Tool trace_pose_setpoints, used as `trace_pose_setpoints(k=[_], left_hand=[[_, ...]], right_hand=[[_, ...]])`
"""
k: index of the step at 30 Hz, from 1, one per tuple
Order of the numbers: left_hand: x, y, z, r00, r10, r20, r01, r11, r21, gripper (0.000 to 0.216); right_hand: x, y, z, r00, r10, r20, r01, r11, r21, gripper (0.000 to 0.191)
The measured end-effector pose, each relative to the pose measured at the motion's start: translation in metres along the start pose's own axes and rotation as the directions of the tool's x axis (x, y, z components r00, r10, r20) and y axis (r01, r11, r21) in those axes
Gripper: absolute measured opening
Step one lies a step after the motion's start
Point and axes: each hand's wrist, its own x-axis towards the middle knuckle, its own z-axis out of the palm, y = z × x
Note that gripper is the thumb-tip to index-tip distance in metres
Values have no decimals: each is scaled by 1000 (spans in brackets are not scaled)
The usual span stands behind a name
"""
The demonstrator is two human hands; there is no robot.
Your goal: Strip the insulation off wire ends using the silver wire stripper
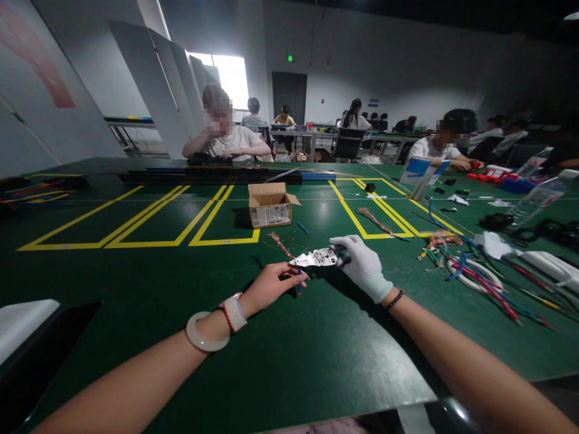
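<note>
Bare and wearing a watch and a pale bangle, my left hand (pixel 272 284) pinches a short blue wire (pixel 299 283). Frayed copper strands (pixel 281 244) spread from the wire's far end. In my right hand (pixel 362 265), which wears a white glove, are silver wire strippers (pixel 319 258). The jaws point left and meet the wire just above my left fingertips. The tool's handles are mostly hidden by the glove. A small loose piece of blue wire (pixel 303 228) lies beyond the jaws.
An open cardboard box (pixel 270 216) stands behind my hands. Another frayed copper wire (pixel 377 222) lies to its right. Coloured cables (pixel 486 280) and a plastic bottle (pixel 538 196) crowd the right side. A dark tablet-like slab (pixel 49 355) lies at left. People sit opposite.
</note>
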Motion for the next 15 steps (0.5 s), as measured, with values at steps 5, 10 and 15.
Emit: trace_pose_setpoints(k=[5,10,15], left_hand=[[0,-1,0,1000,-1,-17,1,1000,10,22],[1,-5,0,1000,7,-21,-6,999,44,25],[2,-6,0,999,18,-42,-16,999,49,25]], right_hand=[[-1,3,2,999,-3,-33,2,1000,-17,54],[-1,2,2,999,-15,-31,15,1000,-9,57],[0,2,3,1000,-3,-29,2,999,-33,52]])
